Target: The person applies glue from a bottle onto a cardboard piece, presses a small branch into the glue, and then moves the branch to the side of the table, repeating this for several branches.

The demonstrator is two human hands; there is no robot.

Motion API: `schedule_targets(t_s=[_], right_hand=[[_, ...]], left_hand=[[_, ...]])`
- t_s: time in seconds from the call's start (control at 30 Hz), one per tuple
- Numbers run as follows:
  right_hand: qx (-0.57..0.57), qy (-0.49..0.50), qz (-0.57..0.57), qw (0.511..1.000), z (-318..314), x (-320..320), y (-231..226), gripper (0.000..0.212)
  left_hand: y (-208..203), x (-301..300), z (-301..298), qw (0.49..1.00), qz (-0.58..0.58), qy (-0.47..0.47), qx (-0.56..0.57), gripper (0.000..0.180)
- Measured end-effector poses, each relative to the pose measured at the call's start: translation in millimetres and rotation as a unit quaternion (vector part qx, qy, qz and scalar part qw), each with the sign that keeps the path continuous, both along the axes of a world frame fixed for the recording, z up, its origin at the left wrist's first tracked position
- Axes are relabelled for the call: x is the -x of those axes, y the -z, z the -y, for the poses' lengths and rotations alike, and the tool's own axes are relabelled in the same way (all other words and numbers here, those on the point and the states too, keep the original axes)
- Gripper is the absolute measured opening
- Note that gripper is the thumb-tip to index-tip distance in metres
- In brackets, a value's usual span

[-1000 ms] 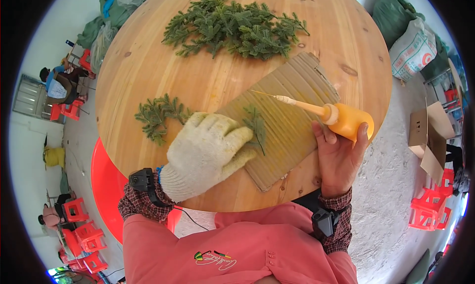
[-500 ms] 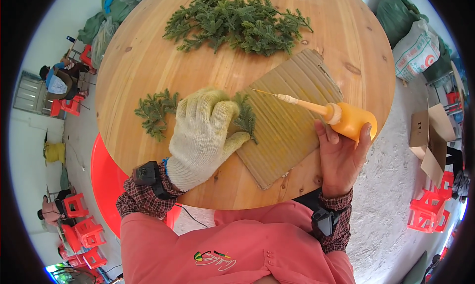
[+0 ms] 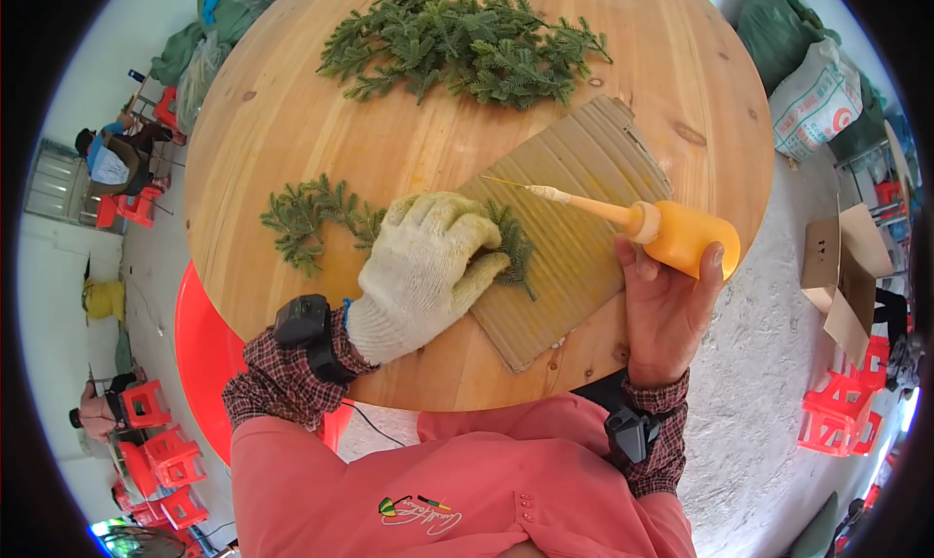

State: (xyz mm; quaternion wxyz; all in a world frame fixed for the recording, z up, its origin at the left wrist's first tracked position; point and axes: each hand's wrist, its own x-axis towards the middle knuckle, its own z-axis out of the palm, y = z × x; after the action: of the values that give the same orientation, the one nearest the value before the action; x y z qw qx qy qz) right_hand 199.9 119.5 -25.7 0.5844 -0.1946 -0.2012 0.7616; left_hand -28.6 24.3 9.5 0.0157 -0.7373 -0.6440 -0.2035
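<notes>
Wooden table (image 3: pixel 292 120), ridged cardboard (image 3: pixel 584 188), needled sprig (image 3: pixel 516 247)

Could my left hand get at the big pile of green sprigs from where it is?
Probably yes, with a stretch: nothing seems to stand between the gloved left hand and the pile, though that hand is at a single sprig over the cardboard.

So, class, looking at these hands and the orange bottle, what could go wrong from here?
The bottle has a thin needle pointing toward the side of the gloved left hand, so it might prick or snag if they come closer.
The bottle might drip onto the cardboard, which bears yellowish stains.
The bottle might slip if the bare right hand loosens.
</notes>
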Motion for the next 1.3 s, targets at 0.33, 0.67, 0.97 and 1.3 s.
schedule_targets(t_s=[0.33,0.67,0.97,1.3], right_hand=[[-0.119,0.118,0.21,0.963,32.0,-14.0,5.8,0.057],[-0.369,0.16,0.577,0.711,72.9,-34.6,-23.9,0.102],[-0.424,0.187,0.518,0.718,73.3,-23.0,-13.7,0.098],[-0.397,0.122,0.534,0.736,73.3,-18.6,-23.9,0.096]], left_hand=[[11.4,1.9,-0.6,0.999,-0.016,-0.037,0.008,0.06],[16.7,1.1,0.5,0.999,-0.014,-0.031,-0.016,0.06],[15.5,1.0,1.6,0.999,-0.007,-0.031,-0.007,0.06],[15.6,1.3,1.9,0.999,-0.003,-0.034,-0.007,0.059]])
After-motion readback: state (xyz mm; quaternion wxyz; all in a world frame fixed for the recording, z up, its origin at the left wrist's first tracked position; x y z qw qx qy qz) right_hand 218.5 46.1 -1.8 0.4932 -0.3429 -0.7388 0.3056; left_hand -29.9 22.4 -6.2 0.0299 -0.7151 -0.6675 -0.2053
